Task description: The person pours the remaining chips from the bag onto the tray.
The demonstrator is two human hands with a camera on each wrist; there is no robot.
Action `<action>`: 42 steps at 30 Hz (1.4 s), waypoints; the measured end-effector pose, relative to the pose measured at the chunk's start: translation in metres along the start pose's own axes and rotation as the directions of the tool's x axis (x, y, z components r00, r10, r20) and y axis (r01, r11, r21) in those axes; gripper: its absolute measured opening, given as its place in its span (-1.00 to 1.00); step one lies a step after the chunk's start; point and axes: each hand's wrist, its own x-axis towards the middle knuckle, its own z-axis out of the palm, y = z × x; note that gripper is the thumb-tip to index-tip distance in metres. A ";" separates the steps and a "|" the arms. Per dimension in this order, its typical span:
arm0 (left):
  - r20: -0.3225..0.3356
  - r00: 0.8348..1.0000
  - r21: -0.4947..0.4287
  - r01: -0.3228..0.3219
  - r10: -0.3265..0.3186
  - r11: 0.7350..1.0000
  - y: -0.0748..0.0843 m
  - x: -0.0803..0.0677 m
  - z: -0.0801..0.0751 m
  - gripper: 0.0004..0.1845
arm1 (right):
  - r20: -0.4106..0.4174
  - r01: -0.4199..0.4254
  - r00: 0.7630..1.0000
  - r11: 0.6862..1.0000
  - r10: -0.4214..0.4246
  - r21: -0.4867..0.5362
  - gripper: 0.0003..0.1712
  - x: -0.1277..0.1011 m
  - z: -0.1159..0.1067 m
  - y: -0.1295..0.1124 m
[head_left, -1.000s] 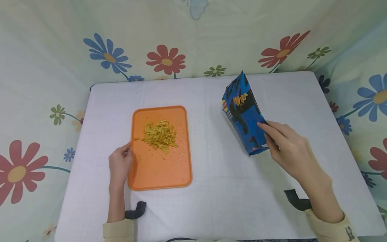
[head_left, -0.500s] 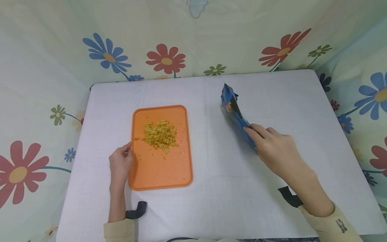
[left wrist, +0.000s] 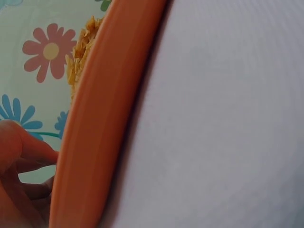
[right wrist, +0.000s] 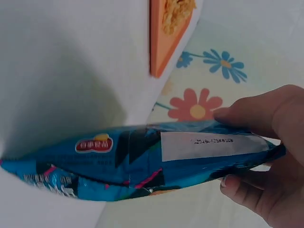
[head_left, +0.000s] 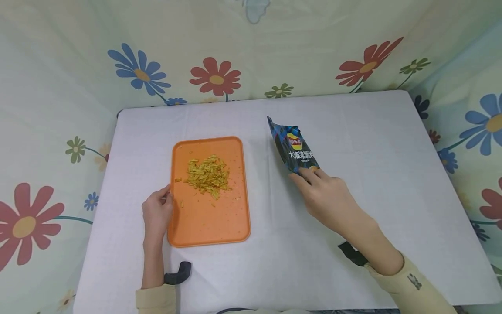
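An orange tray (head_left: 209,222) lies on the white table, bearing a heap of crushed yellow potato chips (head_left: 209,174). At its left edge, my left hand (head_left: 157,213) holds the rim between thumb and bent fingers. The left wrist view has the tray's side wall (left wrist: 95,123) up close, fingertips at the rim. My right hand (head_left: 329,198) grips one end of a blue and black chip bag (head_left: 294,146), which slants over the table right of the tray. In the right wrist view the bag (right wrist: 128,156) is seen edge-on, thumb and fingers pinching its end.
Small crumbs lie scattered around the heap on the tray. The table (head_left: 290,261) is covered in white cloth, with a flowered curtain (head_left: 306,48) behind it and at both sides. Black straps (head_left: 178,273) show at both wrists.
My right hand has carried the chip bag leftward, nearer the tray, turning it so a red and yellow logo now faces up. My left hand and the tray have stayed put.
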 end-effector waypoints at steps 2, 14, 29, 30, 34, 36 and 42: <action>0.004 1.000 -0.002 -0.002 0.002 1.000 0.000 0.000 0.000 -0.60 | 0.016 -0.008 1.000 1.000 0.008 0.024 -0.61 0.002 0.006 -0.005; -0.011 1.000 0.005 -0.011 0.011 1.000 -0.001 0.001 0.002 -0.60 | 0.177 -0.272 0.952 0.955 0.250 0.116 -0.51 0.018 0.045 -0.048; -0.031 0.999 0.006 -0.039 0.039 0.999 -0.001 -0.001 0.002 -0.61 | 0.224 -0.294 0.925 0.951 0.308 -0.091 -0.46 0.031 0.096 -0.076; -0.032 0.999 0.007 -0.038 0.038 0.999 -0.001 -0.001 0.002 -0.61 | 0.229 -0.297 0.922 0.950 0.311 -0.094 -0.46 0.031 0.096 -0.076; -0.030 0.999 0.009 -0.030 0.030 1.000 0.000 0.000 0.003 -0.61 | 0.252 -0.298 0.915 0.949 0.315 -0.105 -0.44 0.033 0.100 -0.075; -0.029 0.999 0.008 -0.028 0.028 1.000 0.000 0.000 0.003 -0.61 | 0.266 -0.297 0.911 0.949 0.315 -0.108 -0.44 0.033 0.101 -0.075; -0.022 1.000 0.012 -0.015 0.015 1.000 0.000 -0.001 0.002 -0.60 | 0.266 -0.285 0.915 0.952 0.305 -0.111 -0.48 0.032 0.104 -0.077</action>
